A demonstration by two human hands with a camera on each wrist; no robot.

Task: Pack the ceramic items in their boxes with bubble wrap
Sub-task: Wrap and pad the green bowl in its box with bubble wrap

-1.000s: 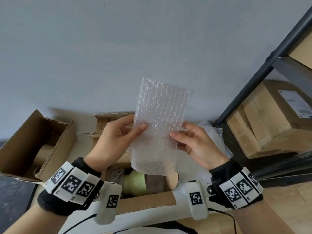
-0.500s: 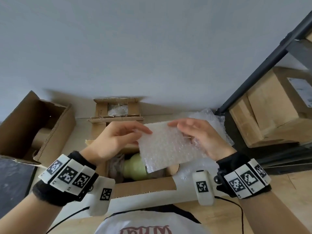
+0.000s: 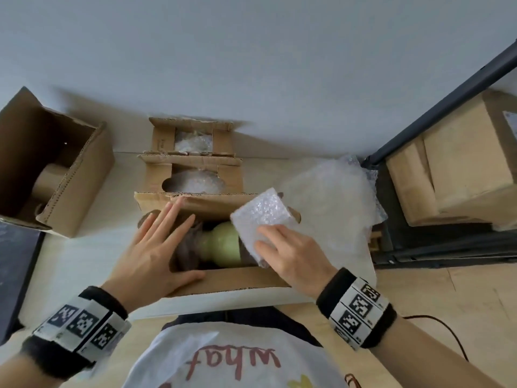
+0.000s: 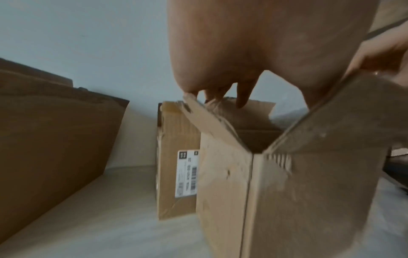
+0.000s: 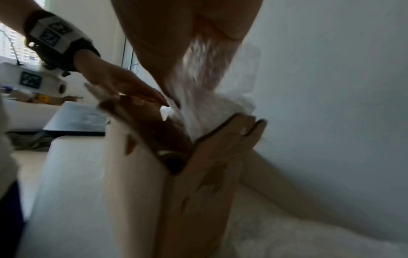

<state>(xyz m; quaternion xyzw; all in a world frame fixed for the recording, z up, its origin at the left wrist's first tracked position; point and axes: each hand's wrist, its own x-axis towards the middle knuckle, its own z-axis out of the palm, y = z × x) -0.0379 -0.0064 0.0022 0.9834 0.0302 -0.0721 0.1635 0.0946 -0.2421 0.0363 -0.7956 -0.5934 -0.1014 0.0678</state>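
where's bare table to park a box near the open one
Bare tabletop lies between the big empty box and the open box. Right of it is crowded: loose bubble wrap covers the table up to the shelf post.

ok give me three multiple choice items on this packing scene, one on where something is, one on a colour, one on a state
1. Where is the ceramic vase?
A. inside the open box nearest the person
B. on the shelf at the right
C. on the floor

2. What colour is the vase?
A. blue
B. pale green
C. red

3. What is the right hand doing?
A. hanging idle
B. holding a folded bubble wrap piece over the box
C. closing a flap

Answers:
1 A, the vase lies between the walls of the near box.
2 B, its body shows pale green in the head view.
3 B, its fingers lie on the wrap at the box's right end, while the left hand rests flat on the box's left side.
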